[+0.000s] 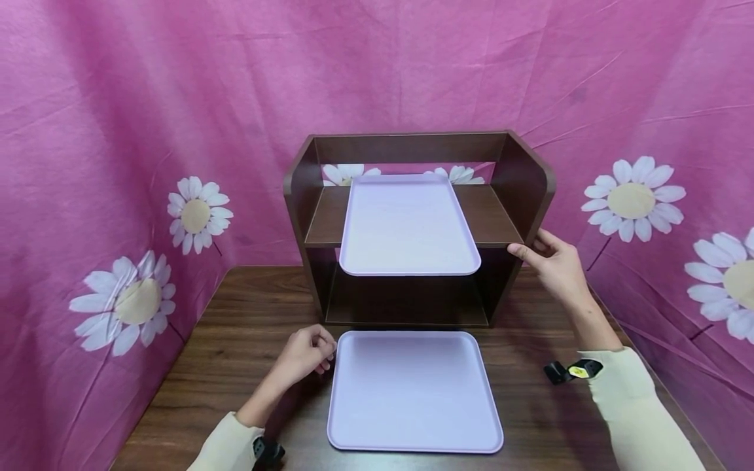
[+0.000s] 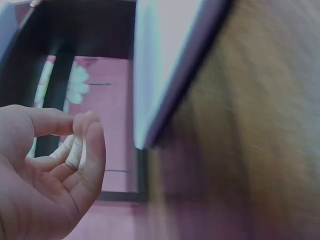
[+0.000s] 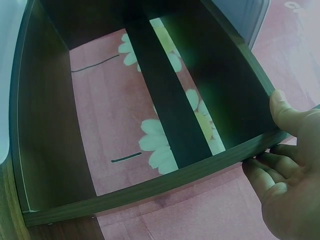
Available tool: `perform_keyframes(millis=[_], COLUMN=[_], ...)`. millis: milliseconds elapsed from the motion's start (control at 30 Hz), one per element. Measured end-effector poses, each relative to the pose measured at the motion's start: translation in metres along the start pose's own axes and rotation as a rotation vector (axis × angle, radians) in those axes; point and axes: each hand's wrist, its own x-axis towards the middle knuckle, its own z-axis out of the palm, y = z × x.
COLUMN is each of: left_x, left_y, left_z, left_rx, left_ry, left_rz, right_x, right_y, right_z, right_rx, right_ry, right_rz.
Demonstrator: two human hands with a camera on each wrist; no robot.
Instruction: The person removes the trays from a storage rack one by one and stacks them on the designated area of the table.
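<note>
Shelf (image 1: pixel 406 301) is gripped by right hand (image 1: pixel 556 265) at its right side panel (image 1: pixel 521 190), level with the middle board: thumb (image 3: pixel 282 112) set on the front edge, fingers bent against the outer face. Shelf body runs left from that grip, upright on table (image 1: pixel 206 366).

Nothing is held by left hand (image 1: pixel 306 353): fingers loosely bent, just beside the left edge of lower tray (image 1: pixel 415 392). Rim contact appears absent, but left wrist view is blurred.

Upper tray (image 1: pixel 412 229) is carried on the middle board, left of the right-hand grip, front end overhanging. Lower tray lies flat on table, below and left of that grip.

Handling, judged: shelf stiff, fairly heavy, smooth-faced. Panel edge is thin enough to be pinched, but swivel should be expected from a one-sided hold; for a lift, both side panels should be taken. Trays likely light, rigid, slippery, not fragile; best held by opposite rims. Upper tray could be shed if shelf is tipped forward.
</note>
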Motion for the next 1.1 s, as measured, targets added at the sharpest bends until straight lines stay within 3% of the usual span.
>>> perform_keyframes(millis=[233,433,833,1100], left_x=[0.002,0.001,0.000,0.000], left_y=[0.033,0.066,0.115,0.138], left_z=[0.002,0.009,0.033,0.052], left_rx=[-0.085,-0.252,-0.529,-0.737], left_ry=[0.051,0.074,0.053,0.013], left_rz=[0.064,0.121,0.220,0.230], right_x=[0.001,0.002,0.001,0.001], right_y=[0.000,0.002,0.000,0.003], right_z=[0.001,0.001,0.000,0.001], right_rx=[0.010,0.010,0.004,0.010], right_ry=[-0.005,-0.015,-0.004,-0.017], right_rz=[0.003,0.014,0.015,0.025])
